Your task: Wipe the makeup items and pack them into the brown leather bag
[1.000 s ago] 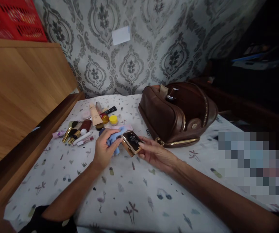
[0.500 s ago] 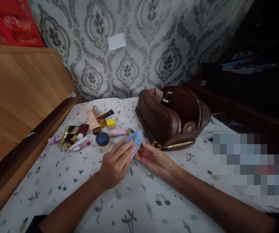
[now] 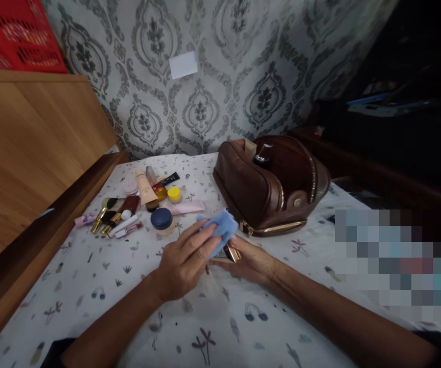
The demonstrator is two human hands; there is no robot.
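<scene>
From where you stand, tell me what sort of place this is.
Probably a room in a home, perhaps a bedroom or dressing corner: there is ornate patterned wallpaper, a white printed cover and loose cosmetics lying on it.

Dim, soft light fades to near black at upper right, above a coarsely pixelated patch (image 3: 400, 266)

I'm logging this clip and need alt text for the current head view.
A left hand holds a blue cloth over a gold-edged case gripped in the right hand. Beyond them, on a patterned white cover, an open brown bag stands at picture right and assorted cosmetics lie at left.
</scene>
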